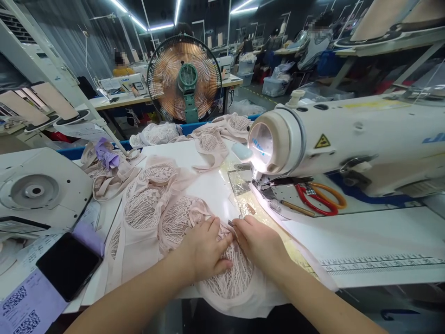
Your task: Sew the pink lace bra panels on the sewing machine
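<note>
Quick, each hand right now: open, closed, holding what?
Left hand: on the lace garment; whether it grips can't be told.
Right hand: closed on a small metal tool, mostly hidden.

Lower centre: a garment (231, 278) of rough, lacy cloth, over a smooth, glossy surface (205, 183). Right: smooth, hard-finished sewing machine (347, 139). Lower left: glossy phone (68, 266), matt paper label (43, 301).

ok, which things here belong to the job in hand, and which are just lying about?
Likely in the job: beige lace bra under left hand; small metal item in right hand (type unclear); JUKI sewing machine.

Likely just lying about: black phone; purple QR-code slip.
</note>
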{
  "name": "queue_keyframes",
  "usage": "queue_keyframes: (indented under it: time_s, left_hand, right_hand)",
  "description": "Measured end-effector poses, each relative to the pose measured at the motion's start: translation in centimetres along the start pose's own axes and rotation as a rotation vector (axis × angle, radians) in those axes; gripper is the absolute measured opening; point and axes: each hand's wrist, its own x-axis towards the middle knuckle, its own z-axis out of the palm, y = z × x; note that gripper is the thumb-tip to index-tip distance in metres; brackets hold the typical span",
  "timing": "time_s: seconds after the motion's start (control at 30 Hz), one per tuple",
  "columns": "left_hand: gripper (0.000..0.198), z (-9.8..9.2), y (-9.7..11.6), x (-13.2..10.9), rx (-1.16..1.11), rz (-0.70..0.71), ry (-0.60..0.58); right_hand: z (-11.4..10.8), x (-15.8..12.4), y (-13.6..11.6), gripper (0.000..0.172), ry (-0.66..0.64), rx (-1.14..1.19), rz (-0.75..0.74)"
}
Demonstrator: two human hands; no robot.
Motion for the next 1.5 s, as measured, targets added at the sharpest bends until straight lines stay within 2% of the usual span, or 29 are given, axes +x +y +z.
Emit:
queue_keyframes:
  time_s: [0.17,0.33,0.47,0.8,0.93,1.03,1.1,1.23,1.33,1.5]
  left_hand:
    - [0.058,0.1,-0.1,0.1,-0.013,0.001,-0.048]
    - [0.059,-0.1,0.0,0.3,-0.018,-0.011,-0.069]
    - [0.06,-0.3,0.2,0.4,-0.008,-0.028,-0.109]
    - [0.063,0.3,0.4,0.3,0.034,-0.033,-0.085]
    - [0.061,0.1,-0.2,0.2,0.05,-0.065,-0.057]
    - [0.052,-0.1,-1.2,0.1,0.091,-0.143,0.007]
    - [0.043,-0.2,-1.6,0.2,0.121,-0.145,0.058]
    - [0.031,-0.3,-1.3,1.0,0.109,-0.026,0.006]
    - [0.029,-0.6,-0.2,1.3,0.079,-0.072,-0.012]
    - [0.057,-0.6,0.6,0.7,0.027,-0.092,0.0]
  right_hand:
    - [0.5,0.7,-0.7,0.019,-0.046,-0.087,-0.027]
    - [0.1,0.7,-0.9,0.013,-0.098,-0.129,-0.062]
    - [-0.6,0.1,-0.7,0.013,-0.131,-0.15,-0.062]
    - [-1.7,-2.1,0.1,0.021,-0.152,-0.13,-0.001]
    - [-2.2,-4.1,0.4,0.024,-0.107,-0.048,0.064]
    - [-1.9,-5.2,0.4,0.029,-0.068,0.221,0.077]
    - [-1.5,-5.4,0.3,0.027,-0.041,0.382,0.05]
    - [-1.3,-4.3,0.3,0.028,-0.057,0.276,0.012]
    - [-1.6,-2.6,0.3,0.026,-0.059,0.159,0.042]
    - [-1.1,0.4,0.0,0.018,-0.057,-0.013,0.033]
